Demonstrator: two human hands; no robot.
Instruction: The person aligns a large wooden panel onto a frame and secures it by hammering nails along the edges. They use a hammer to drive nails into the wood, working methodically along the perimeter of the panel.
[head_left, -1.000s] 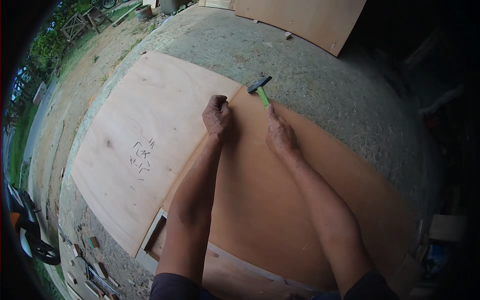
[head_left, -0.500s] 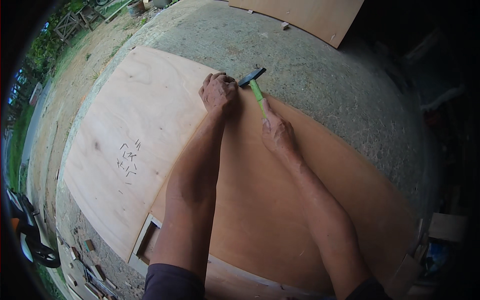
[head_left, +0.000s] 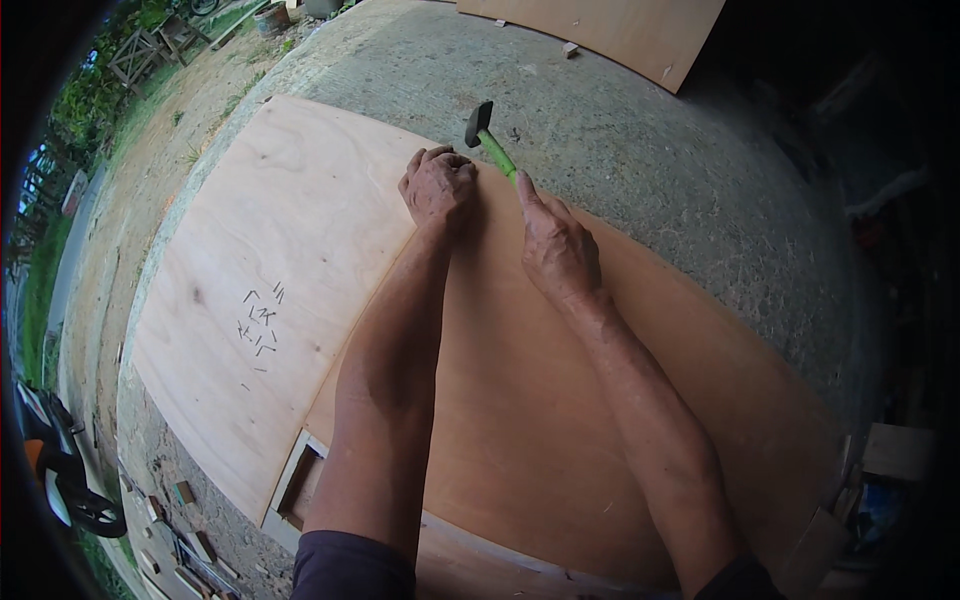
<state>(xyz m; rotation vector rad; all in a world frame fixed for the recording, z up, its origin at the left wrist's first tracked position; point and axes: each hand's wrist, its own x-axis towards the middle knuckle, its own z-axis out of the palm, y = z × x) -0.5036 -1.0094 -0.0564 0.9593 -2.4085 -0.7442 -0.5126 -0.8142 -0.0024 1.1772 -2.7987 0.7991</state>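
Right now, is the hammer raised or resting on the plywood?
Raised: the right hand holds the hammer, its head clear above the board edge by the left hand.

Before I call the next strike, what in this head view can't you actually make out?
- Whatever the left hand pinches against the darker plywood sheet: covered by its curled fingers, head view.
- Hammer grip: the right hand hides the lower green handle.
- Small dark fasteners on the paler sheet: too small to tell their kind.
- Wooden frame under the sheet: mostly hidden by the plywood and left forearm.
- Right side: too dark.
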